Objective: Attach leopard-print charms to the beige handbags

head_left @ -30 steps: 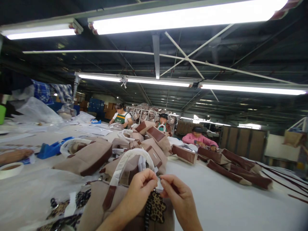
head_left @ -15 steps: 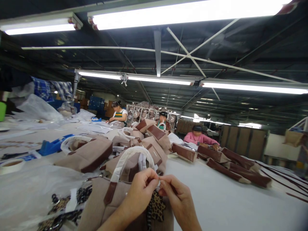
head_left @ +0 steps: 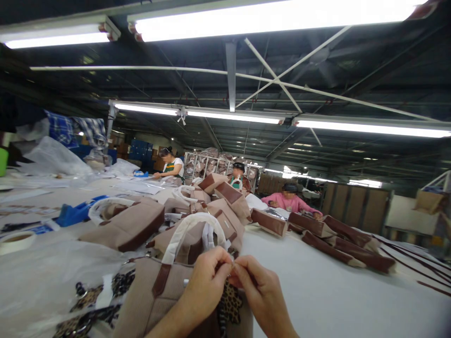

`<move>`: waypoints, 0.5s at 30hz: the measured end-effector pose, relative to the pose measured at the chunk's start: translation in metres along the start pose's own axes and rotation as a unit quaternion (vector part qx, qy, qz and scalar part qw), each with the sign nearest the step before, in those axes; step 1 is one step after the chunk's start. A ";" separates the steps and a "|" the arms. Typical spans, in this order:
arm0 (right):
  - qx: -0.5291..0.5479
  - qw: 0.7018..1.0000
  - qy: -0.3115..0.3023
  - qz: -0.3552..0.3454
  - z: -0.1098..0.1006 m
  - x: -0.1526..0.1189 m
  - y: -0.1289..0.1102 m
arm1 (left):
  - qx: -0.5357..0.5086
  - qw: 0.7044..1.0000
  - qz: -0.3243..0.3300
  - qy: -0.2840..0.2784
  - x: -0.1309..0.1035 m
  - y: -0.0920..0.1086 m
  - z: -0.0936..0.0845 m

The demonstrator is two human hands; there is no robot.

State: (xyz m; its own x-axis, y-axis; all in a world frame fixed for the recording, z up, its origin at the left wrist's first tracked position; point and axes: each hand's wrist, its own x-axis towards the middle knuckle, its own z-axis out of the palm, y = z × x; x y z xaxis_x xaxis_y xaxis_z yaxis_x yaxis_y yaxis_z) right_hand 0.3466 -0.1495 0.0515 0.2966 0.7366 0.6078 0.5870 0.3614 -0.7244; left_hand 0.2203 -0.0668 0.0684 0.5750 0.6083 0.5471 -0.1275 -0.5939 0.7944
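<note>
A tape roll (head_left: 25,244) is lying at nine o'clock from the meeting fingertips, with a blue tape dispenser (head_left: 74,214) sitting just beyond it. Clear plastic sheeting (head_left: 38,277) is spreading toward eight to nine o'clock, and leopard-print pieces (head_left: 88,298) are showing beside and partly beneath it. A beige handbag with a brown base (head_left: 132,220) is resting on its side toward ten o'clock. In front, a ribbed beige handbag (head_left: 141,291) is standing behind and below the left forearm, its white-wrapped handle (head_left: 173,245) arching toward eleven o'clock.

The left hand (head_left: 207,279) is pinching with thumb and forefinger, its forearm running down toward seven o'clock. A leopard-print charm (head_left: 231,305) is hanging against the front bag, directly at six o'clock from the joined fingertips; its long axis is running roughly twelve to six. A black striped strip (head_left: 221,319) is dangling along its left edge. The right hand (head_left: 262,286) is also pinching, its curled fingers appearing nearer the charm. The item between the tips is being hidden; its identity cannot be told.

Brown-based beige bags (head_left: 366,253) are lying toward three o'clock on the pale tabletop (head_left: 334,305).
</note>
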 end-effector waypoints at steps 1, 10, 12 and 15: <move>0.007 1.000 -0.005 -0.001 0.000 0.000 0.000 | 0.000 1.000 -0.001 0.000 0.000 0.000 0.000; 0.109 0.990 0.017 0.084 0.001 0.002 0.009 | -0.024 1.000 -0.010 -0.002 0.001 -0.004 -0.002; 0.095 0.993 0.021 0.065 0.000 0.003 0.007 | -0.020 1.000 -0.009 -0.001 0.002 -0.004 -0.002; 0.086 0.995 0.035 0.049 0.000 0.004 0.003 | -0.014 1.000 -0.011 -0.001 0.002 -0.004 -0.003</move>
State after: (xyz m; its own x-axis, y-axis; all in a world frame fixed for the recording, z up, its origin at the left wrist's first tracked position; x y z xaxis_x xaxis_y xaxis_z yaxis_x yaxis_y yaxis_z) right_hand 0.3496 -0.1452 0.0521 0.4004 0.7339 0.5488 0.4173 0.3872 -0.8222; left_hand 0.2198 -0.0622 0.0671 0.5794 0.6204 0.5286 -0.1365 -0.5655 0.8134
